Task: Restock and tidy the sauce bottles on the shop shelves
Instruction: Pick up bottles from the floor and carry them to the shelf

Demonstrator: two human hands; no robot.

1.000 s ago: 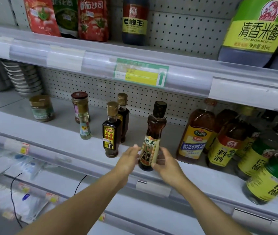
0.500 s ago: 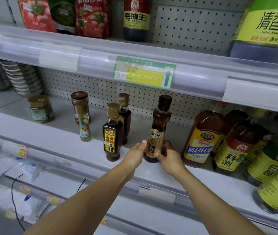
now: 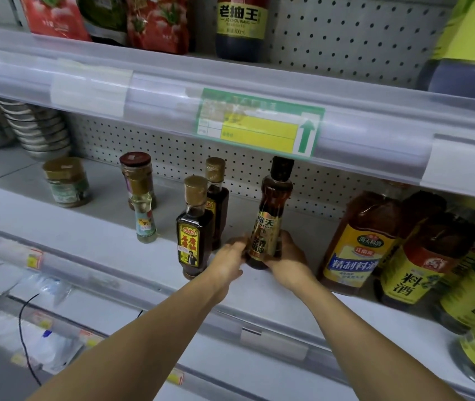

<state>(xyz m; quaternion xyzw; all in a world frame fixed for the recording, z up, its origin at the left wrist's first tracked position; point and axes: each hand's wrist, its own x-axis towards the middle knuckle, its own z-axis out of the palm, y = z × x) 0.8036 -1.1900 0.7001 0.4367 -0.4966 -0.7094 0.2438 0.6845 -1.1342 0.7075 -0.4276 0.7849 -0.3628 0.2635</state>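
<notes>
**Two hands steady a sesame oil bottle on a shop shelf**

A person's left hand (image 3: 232,257) and right hand (image 3: 287,261) clasp the lower part of a tall amber bottle (image 3: 271,221) from either side, fingers curled around its base beside the gold label. The bottle stands upright, dark cap up, on the grey middle shelf (image 3: 100,244), near the front edge. Just to its left stands a dark square-shouldered bottle (image 3: 194,230) with a yellow label and gold cap, a second like it (image 3: 217,195) close behind. Further left are a small pale bottle (image 3: 143,212), a jar with a red lid (image 3: 136,175) and a squat gold-lidded jar (image 3: 67,182). To the right, large cooking wine bottles (image 3: 361,241) crowd the shelf. A green and yellow price tag (image 3: 259,127) hangs on the rail above.
</notes>
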